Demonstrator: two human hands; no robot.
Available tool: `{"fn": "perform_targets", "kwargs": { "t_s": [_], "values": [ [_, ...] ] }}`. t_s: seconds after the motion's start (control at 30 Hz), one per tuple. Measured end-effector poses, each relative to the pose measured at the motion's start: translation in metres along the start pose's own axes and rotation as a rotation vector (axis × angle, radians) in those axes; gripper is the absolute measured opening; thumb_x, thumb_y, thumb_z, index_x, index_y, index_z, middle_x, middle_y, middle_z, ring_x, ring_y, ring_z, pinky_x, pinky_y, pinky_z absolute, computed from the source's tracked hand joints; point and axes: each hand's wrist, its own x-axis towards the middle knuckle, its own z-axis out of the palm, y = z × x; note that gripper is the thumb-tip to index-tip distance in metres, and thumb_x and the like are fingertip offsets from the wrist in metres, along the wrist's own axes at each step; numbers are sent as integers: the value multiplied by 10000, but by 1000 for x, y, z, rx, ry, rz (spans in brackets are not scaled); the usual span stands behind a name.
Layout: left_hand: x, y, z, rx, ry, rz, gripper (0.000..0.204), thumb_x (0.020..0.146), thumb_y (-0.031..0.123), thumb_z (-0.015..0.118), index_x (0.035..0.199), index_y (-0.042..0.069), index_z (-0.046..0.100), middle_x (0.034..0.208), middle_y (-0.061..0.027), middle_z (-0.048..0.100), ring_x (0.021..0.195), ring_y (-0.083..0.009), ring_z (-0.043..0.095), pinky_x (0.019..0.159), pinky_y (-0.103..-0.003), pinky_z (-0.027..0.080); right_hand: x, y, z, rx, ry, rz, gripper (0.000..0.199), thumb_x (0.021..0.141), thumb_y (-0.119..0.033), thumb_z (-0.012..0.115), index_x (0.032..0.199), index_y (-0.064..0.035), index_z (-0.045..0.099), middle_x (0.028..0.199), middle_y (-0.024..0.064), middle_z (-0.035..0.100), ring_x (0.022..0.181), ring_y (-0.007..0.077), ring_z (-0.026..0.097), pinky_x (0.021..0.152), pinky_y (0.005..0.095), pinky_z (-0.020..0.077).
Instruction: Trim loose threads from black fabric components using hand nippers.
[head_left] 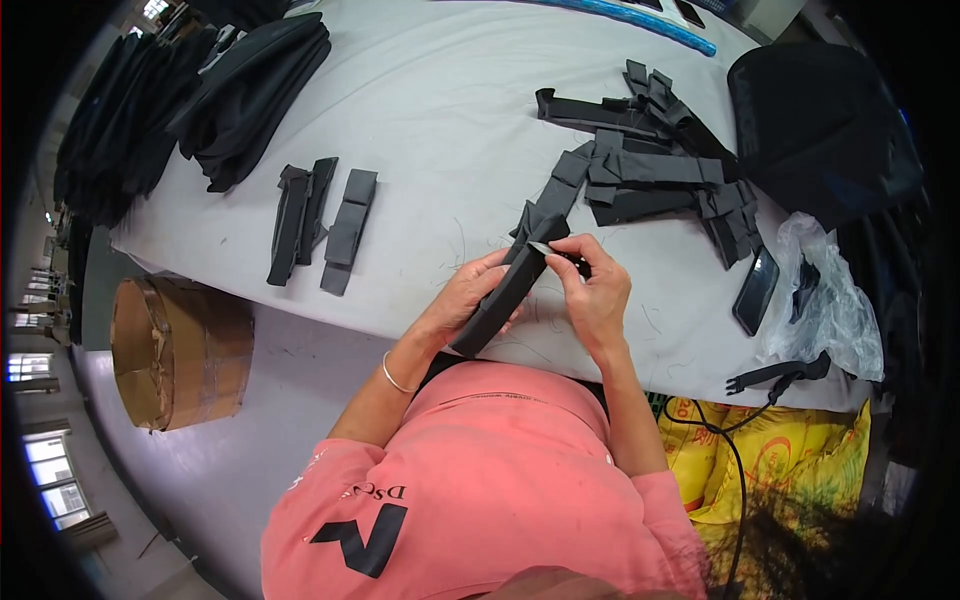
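Near the table's front edge, my left hand [466, 298] is closed round a black fabric strip [492, 312], which slants away from me. My right hand [601, 292] is closed on small thread snips [541, 248], mostly hidden by the fingers. Their pale metal tip lies against the strip's right edge; whether the blades are apart is too small to tell. Beyond my hands, another folded strip [563, 183] runs up toward a loose pile of black strips [655, 170]. I cannot tell whether it is joined to the one I hold. To the left, a flat strip [350, 230] lies beside a few stacked strips [300, 222].
Piles of black fabric pieces [255, 95] sit far left, and a rounded black item [820, 125] far right. A phone [756, 291], clear plastic bag [835, 310] and buckled strap [780, 373] are at right. A cardboard box [180, 350] and yellow sacks [780, 450] stand below table level.
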Motion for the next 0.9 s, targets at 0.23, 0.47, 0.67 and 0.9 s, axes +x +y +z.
{"fn": "perform_targets", "kwargs": {
  "t_s": [0.23,0.47,0.67,0.9],
  "values": [
    [-1,8,-1,9,-49,-19,380,951,197,480,1292,33,449,797,-97,620,603,-141,606,474,-231,509,4,7,-7,-30,44,-146,151,768,-95,698,909,-82,647,753,53,653,667,182,624,623,295,478],
    [9,42,-16,93,-269,-124,501,921,240,522,1364,41,400,801,-108,623,526,-147,585,411,-226,460,10,3,-20,227,-208,38,239,785,-41,684,1017,-52,629,846,27,611,742,109,567,681,237,457],
    [17,22,-2,-63,-244,-15,559,938,230,518,1440,100,307,776,-80,610,554,-163,604,440,-259,476,22,8,-28,537,-26,237,118,843,-28,637,958,-39,657,762,-61,558,641,12,431,554,171,336],
    [16,3,-12,92,-199,11,382,977,346,473,1264,96,446,886,-70,618,704,-149,617,583,-272,512,39,12,-33,557,51,195,90,860,-51,628,940,-68,665,701,-97,510,551,-8,338,474,178,240]
  ]
}}
